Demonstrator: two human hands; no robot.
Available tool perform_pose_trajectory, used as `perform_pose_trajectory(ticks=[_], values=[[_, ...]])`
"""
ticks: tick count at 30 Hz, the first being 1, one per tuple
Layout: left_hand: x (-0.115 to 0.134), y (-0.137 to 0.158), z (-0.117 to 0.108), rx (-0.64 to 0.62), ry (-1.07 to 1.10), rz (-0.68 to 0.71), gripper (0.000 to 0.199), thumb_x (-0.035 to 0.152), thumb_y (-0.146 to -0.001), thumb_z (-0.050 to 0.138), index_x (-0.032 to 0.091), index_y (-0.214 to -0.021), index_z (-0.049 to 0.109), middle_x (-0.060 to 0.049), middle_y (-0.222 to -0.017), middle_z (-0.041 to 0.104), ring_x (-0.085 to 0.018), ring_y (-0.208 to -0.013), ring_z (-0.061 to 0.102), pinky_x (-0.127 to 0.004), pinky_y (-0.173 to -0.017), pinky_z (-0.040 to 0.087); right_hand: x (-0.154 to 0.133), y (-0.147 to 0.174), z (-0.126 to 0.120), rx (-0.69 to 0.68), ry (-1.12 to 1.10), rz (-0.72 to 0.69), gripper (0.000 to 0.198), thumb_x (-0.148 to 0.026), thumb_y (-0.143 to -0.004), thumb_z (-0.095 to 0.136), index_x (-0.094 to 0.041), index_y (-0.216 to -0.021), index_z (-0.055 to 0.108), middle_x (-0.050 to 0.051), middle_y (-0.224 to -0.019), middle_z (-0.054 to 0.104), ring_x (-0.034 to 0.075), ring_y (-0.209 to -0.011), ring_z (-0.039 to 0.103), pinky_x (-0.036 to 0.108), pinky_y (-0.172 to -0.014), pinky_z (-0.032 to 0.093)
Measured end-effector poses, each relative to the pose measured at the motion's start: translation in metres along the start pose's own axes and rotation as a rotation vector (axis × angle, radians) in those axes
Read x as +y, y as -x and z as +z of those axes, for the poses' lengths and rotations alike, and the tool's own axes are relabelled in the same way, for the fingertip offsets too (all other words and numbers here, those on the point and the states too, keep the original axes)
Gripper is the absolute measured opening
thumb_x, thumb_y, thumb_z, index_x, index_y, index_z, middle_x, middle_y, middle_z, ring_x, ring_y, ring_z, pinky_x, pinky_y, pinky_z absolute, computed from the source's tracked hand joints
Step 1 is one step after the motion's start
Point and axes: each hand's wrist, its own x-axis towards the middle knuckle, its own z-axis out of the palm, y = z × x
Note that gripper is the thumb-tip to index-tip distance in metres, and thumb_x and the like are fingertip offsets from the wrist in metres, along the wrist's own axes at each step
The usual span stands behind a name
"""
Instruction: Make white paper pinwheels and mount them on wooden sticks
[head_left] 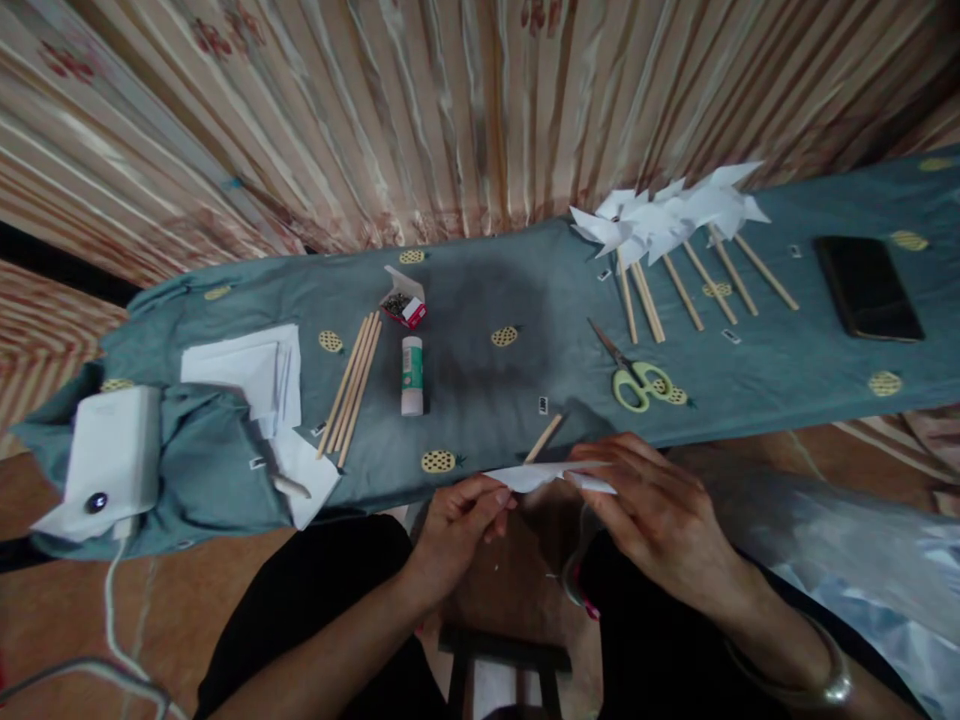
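At the near edge of the cloth, a folded white paper pinwheel [536, 477] is between my two hands. My left hand [469, 510] pinches its left side, thumb against fingers. My right hand [660, 510] is closed on its right side, fingers bent over the paper. A short length of wooden stick [544, 438] juts out beyond the paper; whether it is fixed to it I cannot tell. Closest to my right hand lie scissors [630, 375] with light green handles, blades slightly apart. Past my left hand a glue stick [412, 375] lies on the cloth.
An open box of small metal pins [403, 308] sits behind the glue stick. Several wooden sticks [352, 385] and white paper sheets [232, 370] lie left, near a white power bank [112, 450] with a cable. Finished pinwheels [667, 215] and a dark phone [868, 288] lie right.
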Motion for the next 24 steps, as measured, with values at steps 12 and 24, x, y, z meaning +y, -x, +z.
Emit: perform_pose_trajectory(ticks=[12, 24], values=[[-0.02, 0.002, 0.006, 0.054, 0.117, -0.289, 0.039, 0.047, -0.059, 0.082, 0.014, -0.08, 0.074, -0.003, -0.073, 0.068, -0.007, -0.055, 0.053, -0.022, -0.058, 0.042, 0.012, 0.017, 0.013, -0.037, 0.073, -0.081, 0.017, -0.007, -0.084, 0.061, -0.01, -0.101, 0.062, 0.012, -0.089, 0.073, 0.022, -0.085, 0.068, 0.037, -0.077, 0.058], [-0.019, -0.001, 0.004, 0.091, 0.147, -0.373, 0.037, 0.045, -0.055, 0.085, 0.016, -0.075, 0.075, -0.001, -0.068, 0.067, -0.008, -0.057, 0.054, -0.022, -0.062, 0.046, 0.018, 0.025, 0.017, -0.086, -0.036, 0.044, 0.019, -0.008, -0.084, 0.061, -0.011, -0.103, 0.064, 0.012, -0.096, 0.072, 0.023, -0.093, 0.067, 0.039, -0.083, 0.057]])
